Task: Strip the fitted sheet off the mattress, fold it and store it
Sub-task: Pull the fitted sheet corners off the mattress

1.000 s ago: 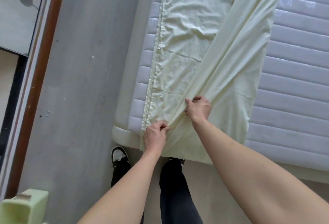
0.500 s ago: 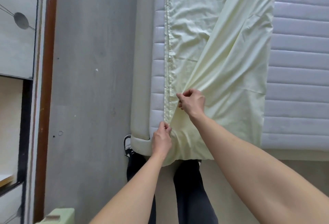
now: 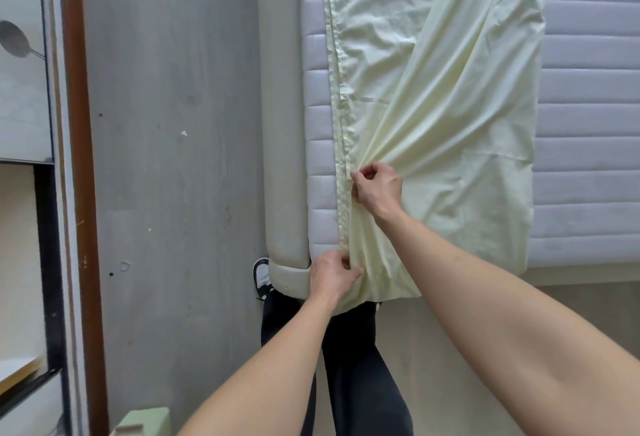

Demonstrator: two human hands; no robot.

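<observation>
Here, both hands' fingers clamped on pale sheet (image 3: 446, 130) (left hand (image 3: 332, 276), right hand (image 3: 377, 189)), atop mattress (image 3: 588, 158).

Lying on the mattress (image 3: 588, 165), along its left part, the fitted sheet (image 3: 450, 117), with its near end hanging a little over the near edge of the mattress. Pinching the left edge of the sheet, the left hand (image 3: 330, 276) at the near left corner of the mattress and the right hand (image 3: 377, 189) a little farther along the same edge, with the floor (image 3: 173, 158) running left of the mattress and a cabinet (image 3: 24, 124) standing at the far left. Standing just before the near edge of the mattress, under the two forearms, the person's legs (image 3: 353, 366), with one shoe (image 3: 261, 274) showing beside the corner.
</observation>
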